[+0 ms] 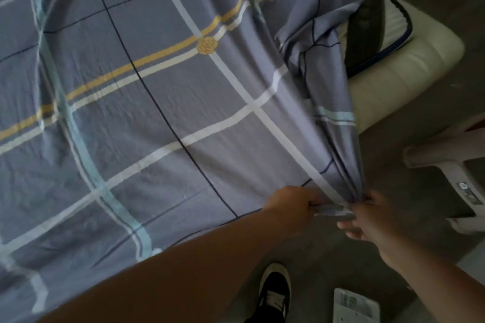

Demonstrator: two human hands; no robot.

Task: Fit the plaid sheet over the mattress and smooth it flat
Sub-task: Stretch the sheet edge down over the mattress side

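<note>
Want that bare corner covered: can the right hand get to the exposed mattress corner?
Probably yes. The right hand pinches the bunched edge of the plaid sheet beside the left hand, but only the cream bed base lies between it and the mattress corner.

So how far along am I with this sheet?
Done: the plaid sheet lies spread over most of the mattress. In hand: left grip and right grip pinch its gathered edge. Left to do: the mattress's far corner shows bare, fabric bunched beside it; creases show.
</note>
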